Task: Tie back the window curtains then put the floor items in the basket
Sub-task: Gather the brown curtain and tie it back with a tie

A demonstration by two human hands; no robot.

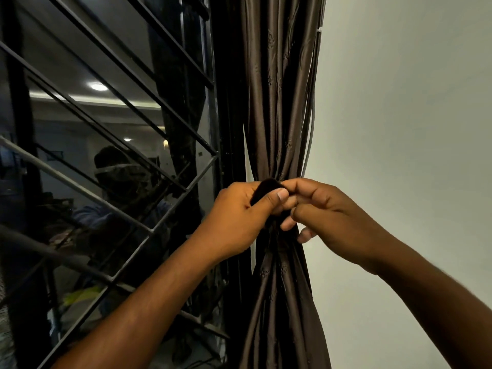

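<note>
A dark brown satin curtain (279, 102) hangs gathered into a narrow bundle at the right edge of the window. At its waist a dark fabric tie-back (267, 189) wraps the bundle. My left hand (239, 217) pinches the tie-back from the left, thumb on top. My right hand (322, 209) meets it from the right, its fingertips closed on the same strip in front of the curtain. The part of the tie-back behind the curtain is hidden. No basket or floor items are in view.
Left of the curtain is a dark window pane (106, 129) behind slanted black metal bars (127, 73); the glass reflects a room and a person. A plain white wall (404, 115) fills the right side. A thin grey cable (311, 129) runs down the curtain's right edge.
</note>
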